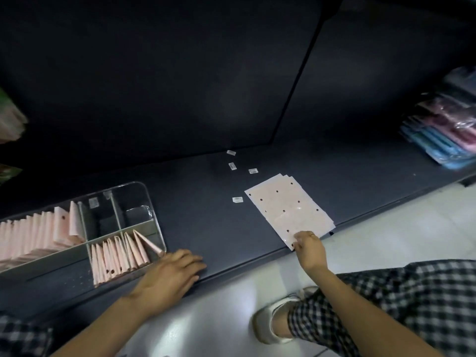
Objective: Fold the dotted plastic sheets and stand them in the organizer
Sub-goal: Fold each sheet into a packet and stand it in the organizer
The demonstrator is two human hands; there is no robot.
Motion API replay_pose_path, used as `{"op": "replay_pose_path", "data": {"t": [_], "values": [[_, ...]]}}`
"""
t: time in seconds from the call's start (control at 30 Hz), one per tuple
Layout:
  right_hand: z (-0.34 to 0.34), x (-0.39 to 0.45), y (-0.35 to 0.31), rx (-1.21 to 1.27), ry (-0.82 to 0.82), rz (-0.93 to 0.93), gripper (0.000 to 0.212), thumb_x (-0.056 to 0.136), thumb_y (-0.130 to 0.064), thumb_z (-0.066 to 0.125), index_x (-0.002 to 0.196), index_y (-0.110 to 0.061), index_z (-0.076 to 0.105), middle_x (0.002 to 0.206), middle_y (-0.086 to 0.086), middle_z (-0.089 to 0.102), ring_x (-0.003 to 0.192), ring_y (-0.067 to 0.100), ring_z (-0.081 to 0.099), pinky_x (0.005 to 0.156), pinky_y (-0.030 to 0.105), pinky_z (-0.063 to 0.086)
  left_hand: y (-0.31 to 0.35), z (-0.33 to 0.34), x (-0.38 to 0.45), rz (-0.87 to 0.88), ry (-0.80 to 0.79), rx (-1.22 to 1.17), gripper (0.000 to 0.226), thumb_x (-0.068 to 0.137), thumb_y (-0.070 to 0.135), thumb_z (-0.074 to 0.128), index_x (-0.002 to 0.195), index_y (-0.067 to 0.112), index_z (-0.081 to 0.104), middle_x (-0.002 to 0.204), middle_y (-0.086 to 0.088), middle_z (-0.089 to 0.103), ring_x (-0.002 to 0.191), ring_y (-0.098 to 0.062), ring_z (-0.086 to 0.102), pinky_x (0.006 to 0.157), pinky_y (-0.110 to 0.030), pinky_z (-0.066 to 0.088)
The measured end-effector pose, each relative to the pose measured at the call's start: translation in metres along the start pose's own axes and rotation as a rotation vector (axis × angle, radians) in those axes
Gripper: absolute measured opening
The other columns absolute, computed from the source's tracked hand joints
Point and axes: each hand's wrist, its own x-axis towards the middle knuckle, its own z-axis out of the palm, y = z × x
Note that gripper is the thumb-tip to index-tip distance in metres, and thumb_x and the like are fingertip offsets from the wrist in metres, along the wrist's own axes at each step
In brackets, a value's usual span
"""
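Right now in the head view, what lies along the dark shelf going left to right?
Clear organizer holding folded pink sheets → left hand flat on the shelf edge → small white label → stack of dotted plastic sheets, its near corner pinched by the right hand → blue and pink packets.

Four small white rectangular labels (239, 176) lie scattered on the dark grey shelf surface (206, 202) toward its back edge, apart from one another. At the shelf's far right end rests a stack of blue and pink plastic-wrapped packets (443, 135). Below the front edge runs a pale tiled floor (386, 240).
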Motion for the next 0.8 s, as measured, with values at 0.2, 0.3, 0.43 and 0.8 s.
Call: {"op": "replay_pose_path", "data": {"t": [0.2,0.3,0.43,0.8], "values": [[-0.005,0.005,0.009,0.112,0.017,0.023,0.023,0.092,-0.008,0.053,0.073,-0.013,0.064,0.083,0.001,0.063,0.077,0.024,0.056,0.057,0.024,0.027,-0.005,0.018,0.005,-0.148,-0.236,-0.078,0.041,0.089,0.041,0.059,0.13,0.032,0.055,0.139,0.012,0.049,0.126,-0.004,0.046,0.101,-0.015,0.036],[-0.011,0.002,0.005,0.151,0.04,-0.03,0.035,0.093,-0.007,0.051,0.062,-0.024,0.056,0.066,-0.005,0.056,0.074,0.026,0.048,0.053,0.023,0.031,-0.012,0.03,0.002,-0.212,-0.324,-0.127,0.043,0.101,0.04,0.033,0.143,0.033,0.035,0.153,0.014,0.023,0.139,-0.002,0.021,0.111,-0.016,0.017],[-0.014,0.0,-0.016,0.179,0.168,-0.196,0.011,0.087,-0.005,0.06,0.084,-0.006,0.07,0.088,0.005,0.07,0.093,0.025,0.052,0.071,0.03,0.044,-0.011,0.031,0.01,-0.211,-0.35,-0.105,0.043,0.101,0.041,0.032,0.143,0.035,0.034,0.152,0.015,0.025,0.138,-0.003,0.023,0.111,-0.017,0.018],[0.008,-0.018,-0.075,0.355,-0.191,-0.144,0.018,0.089,-0.011,0.056,0.093,-0.012,0.074,0.098,0.002,0.073,0.093,0.018,0.065,0.084,0.028,0.049,-0.001,0.023,0.026,-0.212,-0.3,-0.148,0.045,0.1,0.04,0.036,0.144,0.035,0.031,0.151,0.016,0.027,0.138,-0.002,0.023,0.112,-0.019,0.021]]}}
